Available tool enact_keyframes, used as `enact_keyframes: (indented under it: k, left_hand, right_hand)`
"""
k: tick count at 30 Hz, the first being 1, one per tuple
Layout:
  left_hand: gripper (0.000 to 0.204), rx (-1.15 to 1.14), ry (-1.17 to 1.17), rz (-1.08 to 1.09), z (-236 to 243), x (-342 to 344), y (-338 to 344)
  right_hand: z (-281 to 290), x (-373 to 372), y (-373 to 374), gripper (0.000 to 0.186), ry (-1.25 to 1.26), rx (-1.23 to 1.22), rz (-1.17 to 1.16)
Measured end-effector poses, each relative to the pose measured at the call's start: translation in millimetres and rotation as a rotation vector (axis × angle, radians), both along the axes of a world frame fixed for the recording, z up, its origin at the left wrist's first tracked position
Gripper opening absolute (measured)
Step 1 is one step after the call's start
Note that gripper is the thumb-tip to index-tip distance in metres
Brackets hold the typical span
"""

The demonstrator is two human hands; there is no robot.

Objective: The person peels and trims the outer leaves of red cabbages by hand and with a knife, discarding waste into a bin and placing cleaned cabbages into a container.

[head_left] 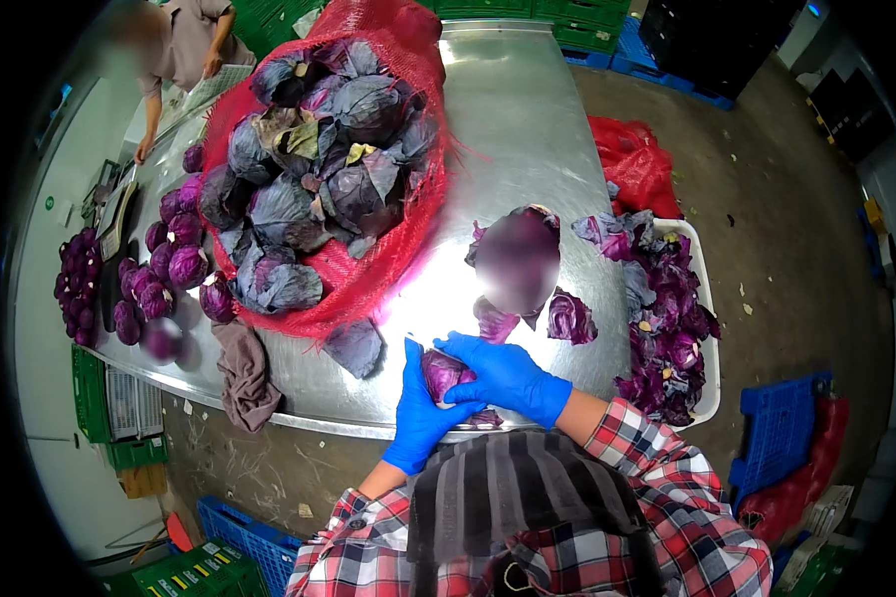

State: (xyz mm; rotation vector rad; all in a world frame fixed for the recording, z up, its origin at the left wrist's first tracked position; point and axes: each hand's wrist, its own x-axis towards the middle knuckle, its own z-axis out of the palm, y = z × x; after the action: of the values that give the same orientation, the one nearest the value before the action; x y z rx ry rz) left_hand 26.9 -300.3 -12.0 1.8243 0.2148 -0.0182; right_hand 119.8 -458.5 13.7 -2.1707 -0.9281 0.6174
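Head view: a small cabbage [445,374] sits at the worktop [528,129] near edge, left hand [420,408] cupping beneath, right hand [503,373] clasped over its right side.

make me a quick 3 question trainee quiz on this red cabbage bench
1. True or false: both the left hand and the right hand are on the small red cabbage.
2. Where do the loose trimmed leaves lie? A) in the white tub to the person's right B) in the blue crate C) on the grey cloth
3. What holds the untrimmed cabbages on the steel table?

Key
1. True; both gloved hands wrap it at the table's near edge.
2. A
3. An open red net sack.
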Motion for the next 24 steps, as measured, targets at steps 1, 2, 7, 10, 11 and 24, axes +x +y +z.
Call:
enact_keyframes:
  k: [1, 2, 7, 10, 11, 24]
  left_hand:
    - [0.127, 0.006, -0.020, -0.040, 3.7, -0.5, 0.8]
    - [0.129, 0.012, -0.039, -0.080, 7.5, -1.0, 3.9]
    - [0.129, 0.001, -0.093, -0.172, -6.3, -4.4, 21.8]
    - [0.129, 0.059, -0.115, -0.209, -11.3, -5.9, 31.1]
    - [0.126, 0.082, -0.123, -0.209, -10.9, -5.0, 30.5]
    - [0.075, -0.196, 0.205, 0.235, 1.3, 23.7, -8.8]
  right_hand:
    - [-5.3, -2.5, -0.5, 0.058, -0.100, 0.238, -0.081]
    - [-9.5, 0.5, -3.3, 0.051, -0.064, 0.220, -0.115]
    - [-62.6, 20.6, -21.1, 0.026, -0.037, 0.293, -0.412]
    - [-71.4, 32.7, -52.0, 0.023, 0.388, 0.199, -0.789]
    - [-76.7, 32.5, -61.9, 0.024, 0.258, 0.186, -0.753]
    - [-16.7, -4.8, -43.7, 0.064, 0.150, 0.216, -0.517]
